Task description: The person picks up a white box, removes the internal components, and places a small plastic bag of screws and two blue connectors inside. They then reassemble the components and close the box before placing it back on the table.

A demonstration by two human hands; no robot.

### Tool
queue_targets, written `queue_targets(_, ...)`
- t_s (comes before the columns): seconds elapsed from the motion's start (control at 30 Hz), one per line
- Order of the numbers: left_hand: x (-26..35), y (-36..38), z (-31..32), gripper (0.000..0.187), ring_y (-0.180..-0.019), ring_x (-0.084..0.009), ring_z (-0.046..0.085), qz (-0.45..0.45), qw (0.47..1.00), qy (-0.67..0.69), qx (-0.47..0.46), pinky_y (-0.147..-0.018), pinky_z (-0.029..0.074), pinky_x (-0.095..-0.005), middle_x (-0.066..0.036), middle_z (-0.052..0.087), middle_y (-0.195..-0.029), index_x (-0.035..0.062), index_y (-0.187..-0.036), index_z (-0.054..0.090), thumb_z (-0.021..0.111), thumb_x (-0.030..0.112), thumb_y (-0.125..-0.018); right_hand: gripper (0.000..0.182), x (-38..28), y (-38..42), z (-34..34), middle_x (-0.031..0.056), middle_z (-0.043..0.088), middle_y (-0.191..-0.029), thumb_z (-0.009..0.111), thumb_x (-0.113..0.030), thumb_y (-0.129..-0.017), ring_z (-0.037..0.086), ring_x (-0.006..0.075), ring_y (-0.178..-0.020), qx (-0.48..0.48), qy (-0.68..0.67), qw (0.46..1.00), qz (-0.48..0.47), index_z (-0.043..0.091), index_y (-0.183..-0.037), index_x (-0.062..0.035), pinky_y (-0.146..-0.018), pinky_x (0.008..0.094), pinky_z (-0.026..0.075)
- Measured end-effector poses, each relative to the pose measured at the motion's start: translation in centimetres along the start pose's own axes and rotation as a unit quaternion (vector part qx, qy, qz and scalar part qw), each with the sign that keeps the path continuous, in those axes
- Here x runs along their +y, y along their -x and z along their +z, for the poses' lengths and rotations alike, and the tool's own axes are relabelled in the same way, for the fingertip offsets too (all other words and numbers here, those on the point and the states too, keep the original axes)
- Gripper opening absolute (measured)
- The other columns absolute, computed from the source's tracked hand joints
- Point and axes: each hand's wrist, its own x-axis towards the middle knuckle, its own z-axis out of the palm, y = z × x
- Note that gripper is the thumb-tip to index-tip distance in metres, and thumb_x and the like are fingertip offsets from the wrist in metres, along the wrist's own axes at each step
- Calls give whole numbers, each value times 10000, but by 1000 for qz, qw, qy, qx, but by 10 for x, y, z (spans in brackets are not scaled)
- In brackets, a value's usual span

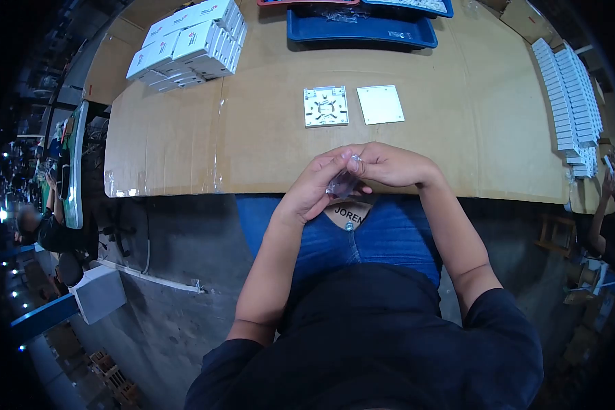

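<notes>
My two hands are together at the near edge of the table (266, 147), about the middle of its width. Between them is a small clear plastic bag (342, 184). My left hand (316, 179) is closed on it from the left, thumb pointing far and to the right, and my right hand (393, 165) comes in from the right, its thumb and fingers pinched at the bag's far end. I cannot tell what, if anything, is inside, since my fingers cover part of it and the plastic shines.

The bag hangs over my lap, above my blue jeans (403, 236).

Just beyond my hands, two square white pieces lie flat on the brown cardboard surface. The left one is an open white case (326, 106) with clips and a round form in its middle; the right one is a plain white plate (380, 104), slightly turned, with a narrow gap between them.

At the far left stands a stack of white boxes (188, 48). At the far side, a blue tray (362, 42) holds some clear plastic, with the edge of a red tray (307, 2) behind it. To the right, white pieces are stacked in long rows (568, 102).
</notes>
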Motion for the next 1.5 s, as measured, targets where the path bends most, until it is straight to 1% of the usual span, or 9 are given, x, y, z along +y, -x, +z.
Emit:
queue_targets(0.1,0,2,-8,523,-957,-265,737,0,1000,24,-13,-863,607,-379,-122,701,-1136,-22,-1342,572,542,432,-1083,790,2,-5,-9,188,599,-1458,354,-635,-1061,655,293,-1138,-37,57,998,-12,765,-1081,39,-960,373,525)
queue_targets(0.33,-5,3,-17,541,-987,-271,726,8,999,-31,-18,-897,596,-407,-142,692,-1191,-25,-1389,550,583,407,-1066,825,-7,-6,-2,196,581,-1478,319,-663,-1054,664,315,-1146,-47,44,997,32,757,-1120,34,-981,380,522)
queue_targets(0.4,-11,3,-22,541,-986,-271,724,-5,1000,8,-22,-894,595,-405,-155,690,-1206,-25,-1402,544,585,398,-1067,792,3,-9,-3,164,644,-1409,339,-672,-1048,701,284,-1077,-28,152,988,-20,748,-1215,-14,-962,369,540)
queue_targets(0.67,-11,0,-19,561,-964,-278,713,-21,991,116,-58,-933,573,-422,-218,660,-1290,3,-1443,523,464,447,-1104,819,-2,0,-33,134,756,-1158,316,-747,-1020,722,252,-942,78,67,993,-58,677,-1392,-114,-938,424,562)
queue_targets(1.0,-17,-11,-29,529,-940,-242,706,12,988,121,-91,-910,580,-408,-159,677,-1236,41,-1412,548,415,462,-1121,550,-7,-3,-35,143,618,-1445,472,-438,-1110,681,194,-991,26,47,999,1,713,-1227,42,-909,332,558)
queue_targets(1.13,-17,-16,-43,564,-888,-225,690,15,979,183,-83,-848,580,-406,-146,679,-1198,46,-1457,498,405,488,-1119,350,-4,-1,-84,123,701,-1328,605,-278,-1072,690,171,-1116,165,155,966,-129,732,-1209,19,-1017,330,520)
queue_targets(1.27,-17,-25,-54,600,-789,-189,618,11,962,247,-112,-765,551,-377,-132,651,-1141,46,-1467,486,380,521,-1115,276,-9,-8,-174,66,776,-1074,664,-240,-1031,690,136,-1014,394,198,897,-16,757,-1144,-6,-913,312,540)
queue_targets(1.33,-18,-27,-59,602,-803,-194,611,-3,959,258,-121,-772,554,-379,-143,634,-1185,46,-1498,458,390,504,-1113,252,-1,-17,-222,85,781,-951,689,-218,-985,697,151,-871,466,217,851,-108,774,-1087,-4,-783,343,543)
queue_targets(1.5,-18,-28,-61,673,-810,-192,597,3,959,241,-148,-777,551,-376,-130,620,-1185,18,-1555,390,448,504,-1092,225,-11,-41,-308,158,774,-999,684,-195,-950,738,284,-924,533,364,762,-58,771,-1089,-41,-833,391,562)
